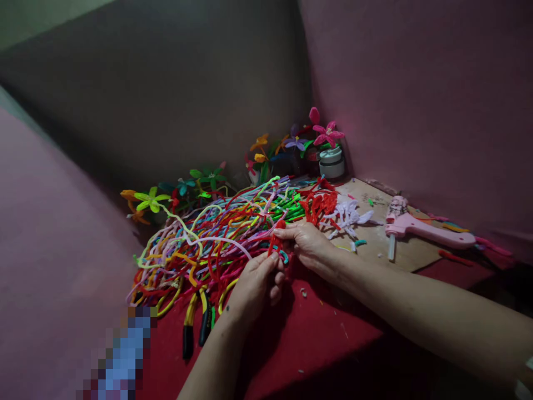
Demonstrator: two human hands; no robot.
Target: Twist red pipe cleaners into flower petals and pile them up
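Between my hands is a bent red pipe cleaner [272, 243], with a short teal piece [283, 256] beside it. My left hand [258, 280] pinches the lower end of the red pipe cleaner between thumb and forefinger. Higher up, the fingertips of my right hand [306, 241] close on its top end. Just behind the hands spreads a large heap of pipe cleaners [220, 222] in many colours. Red bent pieces [320, 206] and white bent pieces [347, 216] lie to the right of the heap.
A pink glue gun [428, 229] rests on a brown board [375, 250] at right. Pliers [195, 316] with yellow and black handles lie on the red table [308, 333]. Pipe-cleaner flowers [152, 199] and a grey-white jar [332, 163] stand at the back, near the walls.
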